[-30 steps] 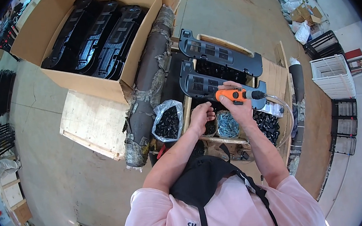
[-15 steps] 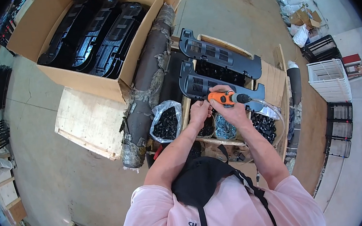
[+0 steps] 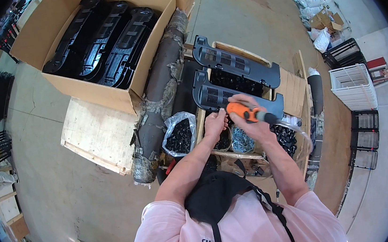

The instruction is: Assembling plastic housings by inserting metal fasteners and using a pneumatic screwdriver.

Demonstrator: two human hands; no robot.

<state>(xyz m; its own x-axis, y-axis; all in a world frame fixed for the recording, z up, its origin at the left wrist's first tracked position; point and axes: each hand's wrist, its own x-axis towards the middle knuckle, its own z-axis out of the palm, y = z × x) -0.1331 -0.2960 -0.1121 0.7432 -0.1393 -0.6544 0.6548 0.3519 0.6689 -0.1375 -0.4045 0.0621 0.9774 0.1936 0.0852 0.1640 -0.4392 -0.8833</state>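
In my right hand [image 3: 257, 129] is an orange air screwdriver [image 3: 242, 111], its clear hose trailing off to the right. Its front end points left, close to the fingertips of my left hand [image 3: 215, 124]. The left fingers are pinched together at the near edge of a dark plastic panel [image 3: 268, 104] with vent slots; whatever is between them is too small to make out. A second, similar panel [image 3: 260, 71] lies beyond it across the wooden bench frame. Below my hands are a compartment of silvery screws [image 3: 242, 140] and one of small black parts [image 3: 286, 138].
A clear bag of black clips [image 3: 180, 134] stands left of my left forearm. Further left lie a torn, wrapped roll [image 3: 160, 91] and an open cardboard box [image 3: 89, 92] of black panels. Cardboard [image 3: 292, 89] covers the bench's right part.
The screwdriver and my right hand have shifted slightly right and toward me, its body now tilted more. My left hand stays pinched at the panel edge.
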